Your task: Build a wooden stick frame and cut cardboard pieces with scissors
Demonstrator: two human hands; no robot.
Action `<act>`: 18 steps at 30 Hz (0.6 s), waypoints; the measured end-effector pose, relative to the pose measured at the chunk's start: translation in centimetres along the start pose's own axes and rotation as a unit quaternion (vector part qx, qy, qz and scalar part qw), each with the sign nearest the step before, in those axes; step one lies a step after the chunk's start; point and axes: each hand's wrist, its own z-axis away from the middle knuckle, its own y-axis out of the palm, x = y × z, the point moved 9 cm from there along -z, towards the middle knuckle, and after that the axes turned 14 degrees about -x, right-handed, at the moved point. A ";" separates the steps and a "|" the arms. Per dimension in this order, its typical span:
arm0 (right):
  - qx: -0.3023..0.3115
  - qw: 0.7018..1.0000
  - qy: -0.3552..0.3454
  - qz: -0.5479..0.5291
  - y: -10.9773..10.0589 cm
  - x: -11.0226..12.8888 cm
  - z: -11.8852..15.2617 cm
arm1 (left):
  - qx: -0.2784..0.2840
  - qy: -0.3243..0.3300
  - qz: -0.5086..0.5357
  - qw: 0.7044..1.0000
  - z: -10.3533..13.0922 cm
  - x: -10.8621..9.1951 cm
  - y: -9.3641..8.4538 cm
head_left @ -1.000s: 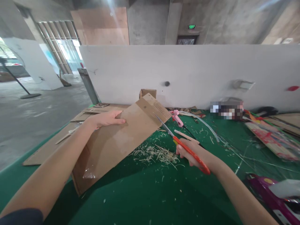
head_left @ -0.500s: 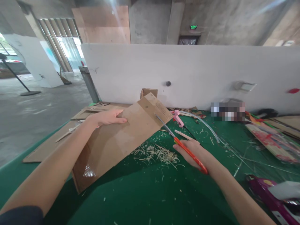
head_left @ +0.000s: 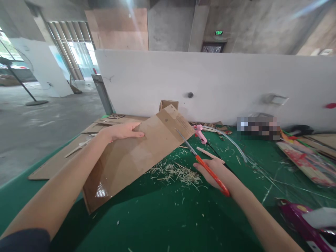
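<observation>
A large brown cardboard sheet (head_left: 141, 154) is held tilted above the green table, its far corner raised. My left hand (head_left: 122, 132) grips the sheet's upper left edge, thumb on top and the other fingers hidden. In my right hand (head_left: 214, 173) are orange-handled scissors (head_left: 210, 171). Their blade lies over the right part of the sheet, across its lower edge. How far the blades are apart cannot be made out. Below the sheet's lower edge lies a pile of pale shavings (head_left: 181, 174). A thin wooden stick (head_left: 210, 154) lies just beyond my right hand.
Beyond the sheet lie a pink glue gun (head_left: 201, 134) and clear tubing (head_left: 233, 140). More cardboard (head_left: 52, 164) is at the left, with a small cardboard box (head_left: 170, 104) by the white partition (head_left: 147, 80). A purple-and-white device (head_left: 304, 220) stands near right on the green table (head_left: 162, 217).
The whole view has shifted slightly. Both hands keep their hold, and the scissors stay at nearly the same place on the cardboard.
</observation>
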 end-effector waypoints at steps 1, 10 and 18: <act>-0.003 1.000 -0.005 -0.011 -0.1 0.2 0.1 | -0.004 0.005 -0.006 1.000 -0.1 0.0 -0.2; 0.070 0.978 -0.070 -0.186 -1.1 4.3 2.3 | -0.063 0.005 -0.076 0.995 -0.1 0.1 -3.4; 0.067 0.971 -0.067 -0.218 -2.3 5.4 2.6 | -0.059 -0.003 0.004 0.998 0.1 0.3 -4.0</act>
